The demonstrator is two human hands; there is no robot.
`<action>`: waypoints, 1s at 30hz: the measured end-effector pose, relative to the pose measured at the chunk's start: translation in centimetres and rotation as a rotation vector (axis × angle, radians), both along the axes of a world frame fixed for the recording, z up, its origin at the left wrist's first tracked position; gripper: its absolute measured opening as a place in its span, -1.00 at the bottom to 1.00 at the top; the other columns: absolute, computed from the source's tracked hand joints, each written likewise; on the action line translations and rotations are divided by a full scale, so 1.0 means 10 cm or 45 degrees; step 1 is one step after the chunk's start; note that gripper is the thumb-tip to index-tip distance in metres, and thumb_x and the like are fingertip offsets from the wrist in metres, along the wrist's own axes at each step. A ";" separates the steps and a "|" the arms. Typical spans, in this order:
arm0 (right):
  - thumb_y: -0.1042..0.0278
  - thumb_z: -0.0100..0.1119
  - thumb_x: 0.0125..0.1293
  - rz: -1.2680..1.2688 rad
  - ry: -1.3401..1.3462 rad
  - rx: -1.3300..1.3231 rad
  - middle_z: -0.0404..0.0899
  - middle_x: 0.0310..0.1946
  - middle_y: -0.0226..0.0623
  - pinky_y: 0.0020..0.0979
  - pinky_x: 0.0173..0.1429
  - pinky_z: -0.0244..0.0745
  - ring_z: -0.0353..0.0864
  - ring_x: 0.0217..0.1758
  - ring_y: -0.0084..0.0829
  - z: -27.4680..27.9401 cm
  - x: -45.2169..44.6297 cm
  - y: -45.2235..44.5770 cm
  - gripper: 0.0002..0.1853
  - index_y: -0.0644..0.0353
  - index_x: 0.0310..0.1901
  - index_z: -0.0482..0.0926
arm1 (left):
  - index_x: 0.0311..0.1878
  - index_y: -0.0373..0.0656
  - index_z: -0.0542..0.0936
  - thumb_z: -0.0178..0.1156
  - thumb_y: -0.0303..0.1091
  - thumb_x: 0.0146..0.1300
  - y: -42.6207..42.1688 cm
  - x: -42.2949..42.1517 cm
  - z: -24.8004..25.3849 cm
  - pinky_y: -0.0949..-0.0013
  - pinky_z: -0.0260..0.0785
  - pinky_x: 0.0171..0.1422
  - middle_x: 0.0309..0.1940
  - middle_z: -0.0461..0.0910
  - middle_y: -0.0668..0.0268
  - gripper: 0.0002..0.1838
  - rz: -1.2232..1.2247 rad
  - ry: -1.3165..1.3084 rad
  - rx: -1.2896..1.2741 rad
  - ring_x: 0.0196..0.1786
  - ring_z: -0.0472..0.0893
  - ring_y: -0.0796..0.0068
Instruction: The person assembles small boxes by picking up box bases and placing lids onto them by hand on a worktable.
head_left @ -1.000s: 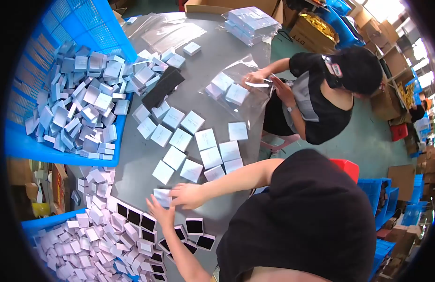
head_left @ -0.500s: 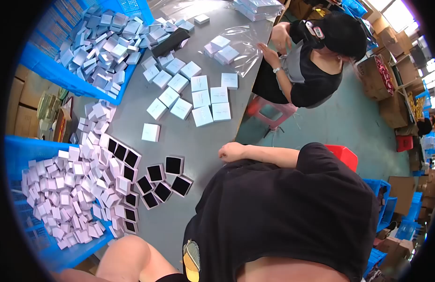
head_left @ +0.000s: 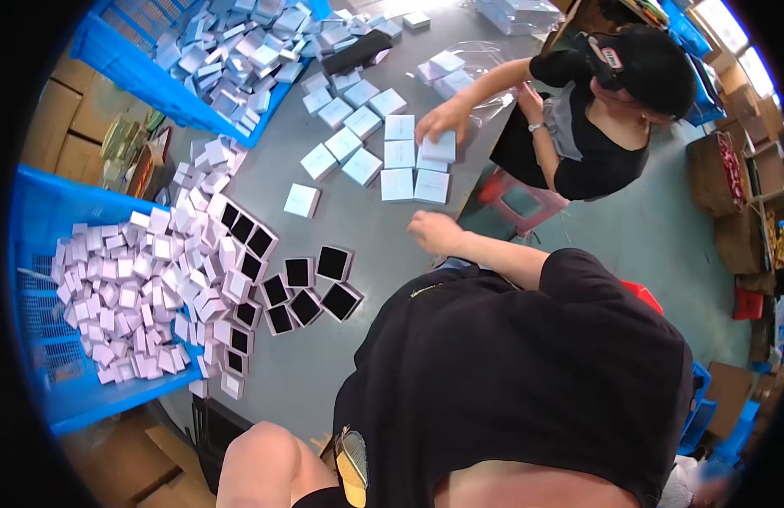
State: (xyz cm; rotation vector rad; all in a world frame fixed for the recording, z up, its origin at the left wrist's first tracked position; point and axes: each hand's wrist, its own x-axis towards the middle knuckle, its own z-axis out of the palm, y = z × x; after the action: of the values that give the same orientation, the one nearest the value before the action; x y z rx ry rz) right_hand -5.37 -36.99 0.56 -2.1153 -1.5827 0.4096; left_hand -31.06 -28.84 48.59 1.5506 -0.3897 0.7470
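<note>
My right hand (head_left: 436, 233) hovers at the table's near edge, just below the stacked white boxes. Its fingers are loosely bent and a little apart, with nothing visible in them. Nearest to it are closed white lidded boxes (head_left: 397, 184) with small print on top. Left of the hand, open boxes with black lining (head_left: 298, 273) lie loosely grouped on the grey table (head_left: 358, 241). A single closed white box (head_left: 302, 201) sits apart from the others. My left hand is outside the view.
A co-worker's hand (head_left: 444, 121) is on a white box (head_left: 438, 147) atop the group. Blue crates (head_left: 38, 245) heaped with small white box parts stand at the left. A black strip (head_left: 356, 52) and clear plastic bag (head_left: 493, 106) lie farther back.
The co-worker's arm has reached left to the boxes, and one box now rests on the others. My right hand has lifted slightly and its fingers have loosened. The view has shifted.
</note>
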 end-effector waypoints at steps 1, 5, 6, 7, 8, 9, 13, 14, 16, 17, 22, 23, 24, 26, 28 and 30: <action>0.38 0.17 0.17 0.003 0.003 0.053 0.54 -0.13 -0.15 -0.12 0.04 0.56 0.62 -0.05 -0.08 0.02 0.08 -0.01 -0.78 0.09 -0.13 0.63 | -0.10 -0.08 0.61 0.24 -0.49 0.20 0.00 0.03 0.00 0.41 0.31 0.10 -0.10 0.49 0.39 -0.80 0.010 0.002 -0.012 -0.05 0.47 0.50; 0.37 0.16 0.19 0.065 0.006 0.182 0.53 -0.15 -0.15 -0.12 0.00 0.57 0.63 -0.09 -0.08 0.03 0.32 -0.17 -0.68 0.13 0.02 0.57 | -0.10 -0.04 0.62 0.27 -0.49 0.17 0.01 0.19 0.01 0.42 0.31 0.09 -0.10 0.49 0.42 -0.78 0.036 0.023 -0.062 -0.06 0.47 0.51; 0.36 0.16 0.20 0.088 0.001 0.203 0.53 -0.16 -0.15 -0.11 -0.02 0.58 0.64 -0.12 -0.08 0.02 0.38 -0.23 -0.61 0.14 0.10 0.54 | -0.10 -0.03 0.62 0.28 -0.49 0.17 0.01 0.24 0.01 0.42 0.31 0.09 -0.11 0.49 0.43 -0.77 0.034 0.027 -0.075 -0.06 0.47 0.51; 0.36 0.16 0.20 -0.036 -0.019 0.137 0.54 -0.16 -0.12 -0.10 -0.04 0.59 0.65 -0.15 -0.06 0.14 0.40 -0.25 -0.53 0.15 0.18 0.47 | -0.10 -0.01 0.63 0.28 -0.49 0.16 0.02 0.29 0.01 0.42 0.31 0.09 -0.11 0.49 0.44 -0.77 0.036 0.032 -0.085 -0.06 0.47 0.51; 0.37 0.15 0.20 -0.157 -0.036 0.071 0.55 -0.15 -0.10 -0.09 -0.07 0.59 0.66 -0.19 -0.05 0.28 0.40 -0.26 -0.45 0.17 0.27 0.39 | -0.10 0.00 0.63 0.29 -0.48 0.16 0.02 0.35 0.00 0.42 0.31 0.09 -0.11 0.49 0.45 -0.76 0.031 0.033 -0.099 -0.06 0.47 0.52; 0.37 0.15 0.19 -0.284 -0.056 0.013 0.56 -0.15 -0.07 -0.07 -0.09 0.60 0.67 -0.22 -0.03 0.40 0.42 -0.24 -0.36 0.19 0.35 0.32 | -0.10 0.01 0.63 0.30 -0.48 0.15 0.05 0.41 0.00 0.42 0.31 0.08 -0.11 0.49 0.46 -0.75 0.026 0.038 -0.106 -0.06 0.47 0.52; 0.37 0.14 0.17 -0.478 0.055 -0.169 0.60 -0.12 0.02 -0.04 -0.11 0.61 0.68 -0.25 0.00 0.46 0.66 -0.19 -0.22 0.26 0.45 0.15 | -0.09 0.05 0.64 0.33 -0.48 0.13 0.11 0.61 -0.01 0.42 0.31 0.08 -0.12 0.49 0.49 -0.73 0.013 0.057 -0.115 -0.07 0.47 0.53; 0.36 0.14 0.16 -0.407 0.060 -0.146 0.60 -0.10 0.02 -0.04 -0.08 0.60 0.68 -0.21 -0.01 0.43 0.70 -0.21 -0.23 0.25 0.44 0.17 | -0.09 0.06 0.64 0.33 -0.48 0.12 0.12 0.64 -0.03 0.42 0.31 0.07 -0.12 0.49 0.50 -0.72 0.014 0.053 -0.119 -0.07 0.47 0.53; 0.35 0.15 0.17 -0.246 0.101 -0.110 0.61 -0.11 0.02 -0.05 -0.03 0.59 0.67 -0.15 0.00 0.35 0.69 -0.22 -0.27 0.20 0.42 0.23 | -0.09 0.08 0.65 0.35 -0.48 0.11 0.15 0.71 -0.03 0.42 0.31 0.07 -0.13 0.49 0.51 -0.71 0.010 0.066 -0.117 -0.08 0.47 0.53; 0.35 0.16 0.18 -0.145 0.117 -0.096 0.61 -0.12 0.01 -0.05 -0.02 0.59 0.67 -0.13 0.01 0.31 0.71 -0.23 -0.30 0.17 0.41 0.26 | -0.09 0.09 0.65 0.36 -0.48 0.11 0.14 0.72 -0.03 0.42 0.31 0.07 -0.13 0.49 0.52 -0.70 0.014 0.062 -0.120 -0.08 0.47 0.54; 0.33 0.17 0.21 0.181 0.241 -0.304 0.62 -0.13 -0.04 -0.04 0.03 0.56 0.65 -0.07 0.01 0.11 0.60 -0.14 -0.38 0.13 0.34 0.35 | -0.09 0.14 0.66 0.39 -0.47 0.08 0.12 0.78 -0.01 0.42 0.31 0.06 -0.14 0.49 0.56 -0.67 0.061 0.069 -0.128 -0.09 0.47 0.55; 0.33 0.17 0.21 0.196 0.192 -0.295 0.62 -0.12 -0.05 -0.04 0.04 0.56 0.65 -0.06 0.00 0.11 0.62 -0.11 -0.39 0.13 0.34 0.35 | -0.09 0.15 0.66 0.40 -0.47 0.07 0.12 0.79 0.00 0.42 0.31 0.06 -0.14 0.49 0.57 -0.66 0.072 0.069 -0.132 -0.09 0.47 0.55; 0.33 0.17 0.21 0.209 0.150 -0.290 0.62 -0.12 -0.06 -0.04 0.04 0.56 0.65 -0.05 0.00 0.12 0.62 -0.10 -0.39 0.13 0.34 0.35 | -0.09 0.16 0.66 0.41 -0.47 0.07 0.10 0.79 0.02 0.42 0.31 0.06 -0.14 0.49 0.58 -0.66 0.080 0.070 -0.141 -0.10 0.47 0.55; 0.32 0.18 0.21 0.122 0.149 -0.279 0.61 -0.09 -0.05 -0.04 0.03 0.56 0.65 -0.03 -0.02 0.13 0.61 -0.07 -0.39 0.11 0.34 0.36 | -0.08 0.18 0.67 0.42 -0.47 0.06 0.11 0.80 0.03 0.42 0.31 0.05 -0.15 0.49 0.59 -0.64 0.098 0.078 -0.165 -0.10 0.47 0.55; 0.32 0.20 0.20 0.031 0.129 -0.316 0.60 -0.06 -0.04 -0.04 0.02 0.56 0.65 -0.01 -0.02 0.15 0.61 -0.06 -0.38 0.09 0.34 0.36 | -0.08 0.20 0.67 0.44 -0.46 0.05 0.11 0.81 0.05 0.42 0.30 0.05 -0.15 0.49 0.61 -0.63 0.097 0.076 -0.176 -0.10 0.47 0.56; 0.31 0.22 0.19 -0.043 0.089 -0.398 0.59 -0.02 -0.03 -0.05 0.03 0.56 0.65 -0.01 -0.01 0.21 0.61 -0.01 -0.37 0.07 0.34 0.37 | -0.08 0.22 0.67 0.45 -0.46 0.04 0.13 0.80 0.07 0.42 0.30 0.04 -0.15 0.49 0.63 -0.62 0.105 0.078 -0.182 -0.11 0.47 0.56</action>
State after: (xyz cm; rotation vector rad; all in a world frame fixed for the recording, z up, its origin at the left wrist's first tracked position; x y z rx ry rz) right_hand 0.77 -37.05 2.69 -2.3228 -1.5210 0.7537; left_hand -23.03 -27.56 49.26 1.4577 -0.2232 0.7730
